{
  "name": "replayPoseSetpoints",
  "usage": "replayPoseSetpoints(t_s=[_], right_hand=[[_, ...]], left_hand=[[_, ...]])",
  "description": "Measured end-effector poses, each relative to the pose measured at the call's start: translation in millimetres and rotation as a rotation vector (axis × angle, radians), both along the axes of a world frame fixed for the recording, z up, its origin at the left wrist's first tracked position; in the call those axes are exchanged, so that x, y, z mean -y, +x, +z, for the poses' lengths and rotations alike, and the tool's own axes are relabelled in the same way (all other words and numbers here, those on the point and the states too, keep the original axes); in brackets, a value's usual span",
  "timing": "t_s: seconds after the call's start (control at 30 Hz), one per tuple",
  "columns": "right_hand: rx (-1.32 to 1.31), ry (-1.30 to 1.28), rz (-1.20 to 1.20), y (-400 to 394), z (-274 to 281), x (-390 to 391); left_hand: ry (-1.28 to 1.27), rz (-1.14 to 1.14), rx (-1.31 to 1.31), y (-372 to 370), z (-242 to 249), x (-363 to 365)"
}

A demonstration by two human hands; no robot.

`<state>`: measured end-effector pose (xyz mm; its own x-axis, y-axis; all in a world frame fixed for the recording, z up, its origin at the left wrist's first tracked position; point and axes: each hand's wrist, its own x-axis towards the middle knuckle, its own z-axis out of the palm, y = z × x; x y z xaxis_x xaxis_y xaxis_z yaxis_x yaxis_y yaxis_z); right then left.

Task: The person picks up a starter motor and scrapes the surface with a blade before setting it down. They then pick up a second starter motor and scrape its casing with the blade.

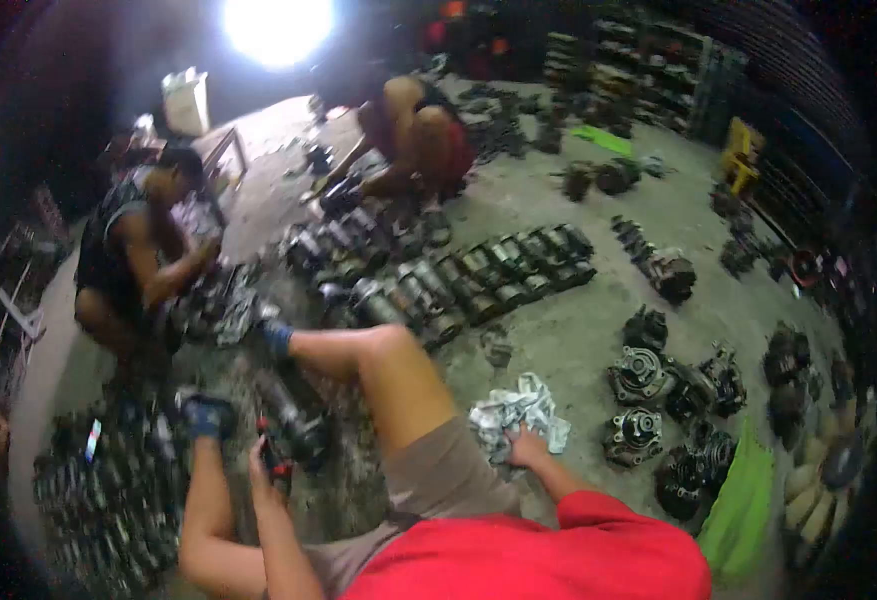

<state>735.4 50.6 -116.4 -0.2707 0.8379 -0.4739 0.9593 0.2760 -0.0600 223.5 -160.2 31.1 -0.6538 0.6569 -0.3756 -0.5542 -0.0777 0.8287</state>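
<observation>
My left hand is closed around a tool with red and black handles, between my legs. Just beyond it, a dark, greasy cylindrical metal part lies on the floor. On my right side, my right hand grips a crumpled white patterned cloth that rests on the floor; its fingertips are partly hidden in the folds.
Rows of cylindrical metal parts lie ahead. Round machine parts and a green sheet are at the right. More metal parts cover the floor at lower left. Two other people crouch ahead, one left and one near the centre.
</observation>
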Motion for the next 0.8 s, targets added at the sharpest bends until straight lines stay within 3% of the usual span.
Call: replayPoseSetpoints(t_s=[0.03, 0.07, 0.1, 0.13, 0.17, 0.2, 0.23, 0.4, 0.47, 0.5, 0.6, 0.67, 0.73, 0.8], right_hand=[[0.035, -0.108, 0.015, -1.7, 5.0, -11.5], [0.036, -0.183, -0.082, -2.1, 10.5, -28.6], [0.059, -0.252, -0.168, -6.5, 14.6, -50.4], [-0.091, 0.102, -0.222, -22.2, 68.5, -37.7], [0.060, 0.103, -0.067, -28.1, 80.9, -61.2], [-0.122, 0.464, -0.152, -32.0, 83.2, -66.4], [-0.386, 0.519, -0.202, -58.7, 139.0, -61.0], [-1.191, 0.515, -0.037, -162.3, 261.7, -39.3], [-1.358, 0.393, 0.157, -212.3, 259.0, -11.4], [-1.399, 0.305, 0.274, -239.3, 252.0, 3.5], [-1.210, -0.092, 0.529, -327.3, 244.3, 53.5], [-1.107, -0.237, 0.435, -384.0, 174.7, 63.8], [-0.934, -0.111, 0.389, -440.3, 135.7, 63.1], [-0.848, -0.043, 0.350, -485.8, 106.7, 52.0]], left_hand=[[0.116, -0.061, 0.068, -5.5, -2.4, -0.5], [0.162, -0.017, -0.023, -4.0, 1.3, 0.2], [0.053, -0.122, 0.008, -21.6, -5.6, 14.7], [0.093, -0.025, 0.002, -3.9, 22.1, 13.4], [0.169, 0.118, 0.050, -19.9, -6.5, 16.7], [0.241, 0.157, 0.019, -23.2, 0.3, 24.1], [0.197, 0.182, 0.053, -18.1, 19.3, 30.4], [-0.074, 0.289, 0.041, -33.3, 46.0, 41.6], [-0.127, 0.240, -0.265, -24.3, 61.3, 33.5], [-0.137, 0.246, -0.261, -30.6, 53.2, 27.9], [-0.154, 0.163, -0.341, -64.4, 0.7, 9.5], [-0.246, 0.106, -0.350, -81.7, -10.4, -6.9], [-0.347, 0.048, -0.344, -92.5, -16.8, -24.8], [-0.708, -0.047, -0.696, -107.9, -16.7, -44.2]])
